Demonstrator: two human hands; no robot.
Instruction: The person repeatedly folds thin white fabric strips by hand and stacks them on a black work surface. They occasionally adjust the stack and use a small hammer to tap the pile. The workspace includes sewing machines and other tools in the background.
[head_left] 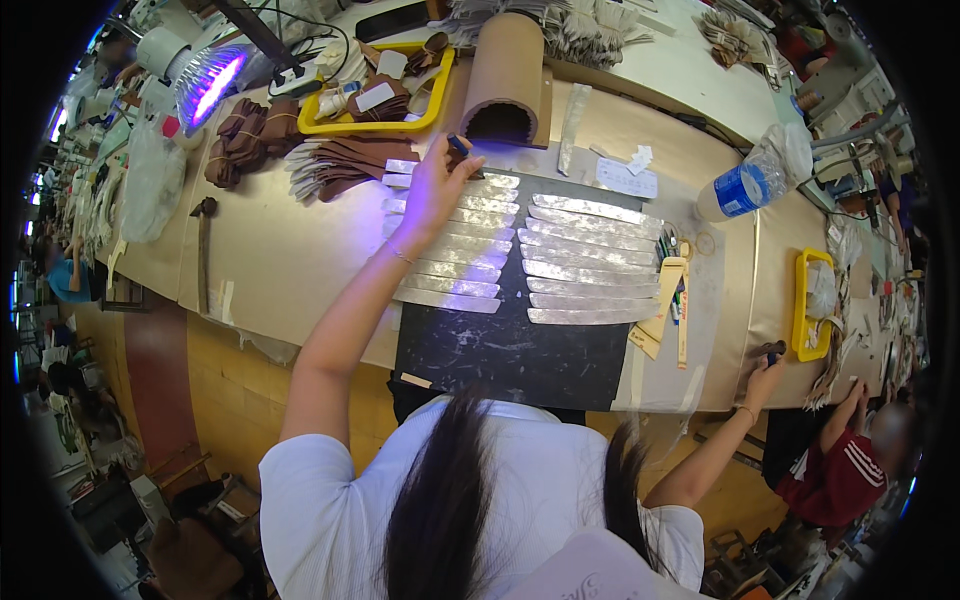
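My left hand [440,190] reaches over the left column of shiny silvery strips [465,243]. Its fingers are bent together near the top strip, a dark blue cover on one fingertip; what they grip, if anything, is hidden. A second column of similar strips [590,270] lies to the right, both on a black mat [510,350]. Off at the right table edge, my right hand [763,383] is closed by a small dark brown piece [768,352], too small to name, with a dark blue cover on a finger.
Behind the strips stand a hollow brown half-tube [508,70] and a yellow tray [375,126]. Brown strips [365,165] and a lit lamp [210,85] are at left. A plastic bottle [740,190], rulers [660,310] and another yellow tray [802,305] lie right. A person in red [835,470] sits nearby.
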